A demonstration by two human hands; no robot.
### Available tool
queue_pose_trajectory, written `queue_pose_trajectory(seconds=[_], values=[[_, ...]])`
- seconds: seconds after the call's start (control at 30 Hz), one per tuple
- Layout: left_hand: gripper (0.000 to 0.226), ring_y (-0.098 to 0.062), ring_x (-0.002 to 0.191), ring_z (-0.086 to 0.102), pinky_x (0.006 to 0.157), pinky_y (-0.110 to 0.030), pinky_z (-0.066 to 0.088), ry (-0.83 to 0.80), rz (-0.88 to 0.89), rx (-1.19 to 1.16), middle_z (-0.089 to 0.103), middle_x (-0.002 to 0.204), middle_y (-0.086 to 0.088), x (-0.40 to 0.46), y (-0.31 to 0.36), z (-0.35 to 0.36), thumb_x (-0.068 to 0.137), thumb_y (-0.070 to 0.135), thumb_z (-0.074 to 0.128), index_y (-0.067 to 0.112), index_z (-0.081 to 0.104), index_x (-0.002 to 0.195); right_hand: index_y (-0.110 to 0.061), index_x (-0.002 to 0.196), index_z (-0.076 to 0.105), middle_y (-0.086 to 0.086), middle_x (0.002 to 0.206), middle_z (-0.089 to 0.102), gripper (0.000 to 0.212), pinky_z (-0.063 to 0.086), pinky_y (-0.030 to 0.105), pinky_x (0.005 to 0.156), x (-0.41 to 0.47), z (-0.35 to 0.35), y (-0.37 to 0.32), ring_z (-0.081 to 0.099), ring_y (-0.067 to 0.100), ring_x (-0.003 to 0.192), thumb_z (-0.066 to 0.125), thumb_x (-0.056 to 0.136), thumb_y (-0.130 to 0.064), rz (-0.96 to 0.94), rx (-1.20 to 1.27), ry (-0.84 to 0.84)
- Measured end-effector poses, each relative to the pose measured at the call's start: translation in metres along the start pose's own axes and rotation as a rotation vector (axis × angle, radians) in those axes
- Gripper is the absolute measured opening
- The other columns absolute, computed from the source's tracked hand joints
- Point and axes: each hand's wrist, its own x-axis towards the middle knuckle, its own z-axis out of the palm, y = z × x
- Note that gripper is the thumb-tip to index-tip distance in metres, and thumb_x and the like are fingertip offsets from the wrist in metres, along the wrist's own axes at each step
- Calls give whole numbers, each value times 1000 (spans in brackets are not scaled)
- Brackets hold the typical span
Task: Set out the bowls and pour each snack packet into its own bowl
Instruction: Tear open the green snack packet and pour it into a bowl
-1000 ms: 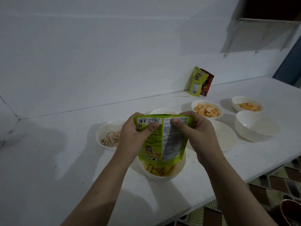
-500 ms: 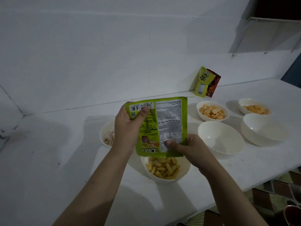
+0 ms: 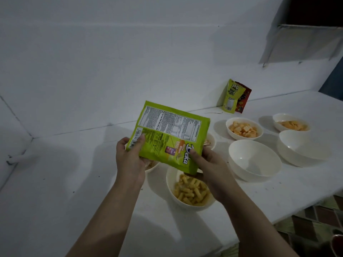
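Note:
Both hands hold a green snack packet (image 3: 170, 134) tilted above the counter. My left hand (image 3: 130, 158) pinches its left edge and my right hand (image 3: 207, 167) grips its lower right corner. Just below the packet sits a white bowl (image 3: 169, 184) holding yellow stick snacks. Two empty white bowls stand to the right, one near (image 3: 254, 160) and one further right (image 3: 304, 147). Behind them a bowl (image 3: 244, 128) holds orange cubes and another bowl (image 3: 291, 123) holds orange chips. Two more bowls are mostly hidden behind the packet and my left hand.
Two snack packets (image 3: 235, 96), one green and one red, lean against the white wall at the back. The white counter (image 3: 55, 191) ends at a front edge on the right, with patterned floor tiles (image 3: 315, 219) below. A shelf bracket (image 3: 306, 43) hangs top right.
The packet has been lifted off the stick-snack bowl and turned from upside down to a sideways tilt. My right hand slid from its top edge down to its lower corner.

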Motion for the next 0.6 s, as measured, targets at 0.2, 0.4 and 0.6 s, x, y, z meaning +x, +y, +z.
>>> queue_pose_trajectory(seconds=[0.2, 0.4, 0.6], values=[[34, -20, 74, 68, 68, -52, 55, -39, 79, 145, 69, 96, -5, -9, 6, -23, 89, 0, 63, 25, 45, 103, -28, 99, 69, -4, 94, 77, 13, 60, 47, 79, 0, 11, 1, 73, 17, 88, 58, 98, -21, -187, -276, 188], [31, -19, 78, 60, 58, -30, 48, -7, 167, 305, 69, 88, 1, -11, 14, -37, 89, -4, 55, 27, 59, 88, -19, 105, 66, 0, 94, 74, 21, 60, 29, 57, -1, 27, -1, 71, 10, 77, 50, 101, -31, -274, -403, 210], [31, -3, 64, 63, 48, -20, 49, -72, 213, 451, 68, 87, 4, -10, 22, -27, 91, -3, 47, 21, 67, 90, -13, 97, 68, 1, 88, 76, 30, 59, 51, 77, 2, 29, -16, 73, 19, 80, 51, 99, -38, -295, -367, 230]])
